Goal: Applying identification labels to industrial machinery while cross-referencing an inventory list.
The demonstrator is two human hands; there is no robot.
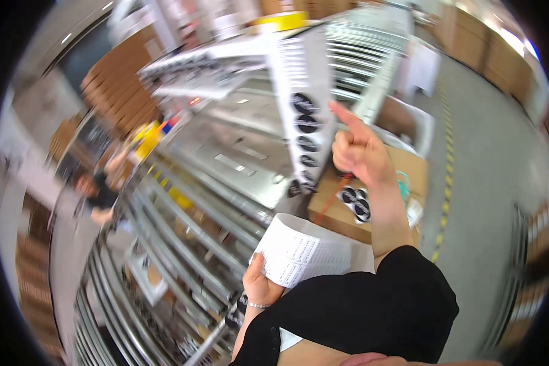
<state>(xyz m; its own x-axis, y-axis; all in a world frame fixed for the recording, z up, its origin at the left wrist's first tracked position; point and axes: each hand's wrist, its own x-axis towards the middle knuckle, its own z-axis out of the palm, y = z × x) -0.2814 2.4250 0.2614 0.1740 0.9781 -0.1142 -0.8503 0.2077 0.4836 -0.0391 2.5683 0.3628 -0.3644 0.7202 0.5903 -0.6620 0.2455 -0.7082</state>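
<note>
My left hand (262, 283) grips a curling strip of white printed labels (294, 253) at its left edge, thumb on top; the strip's other end bends right toward my sleeve. Raised ahead, my right hand (363, 152) has its index finger stretched to the edge of a long white strip of round black stickers (306, 124), the other fingers curled. That strip stands up in the air, blurred; the thumb is hidden. Below my right hand lies a brown cardboard box (326, 210) with loose black round stickers (355, 204) and an orange-red tool on it.
A metal roller conveyor (183, 226) runs along my left, beside a steel machine top (226, 155). Flattened cartons (119, 79) stand stacked behind it. A person in dark clothing (100, 192) is at the far left. Yellow-black floor tape (448, 158) lies to the right.
</note>
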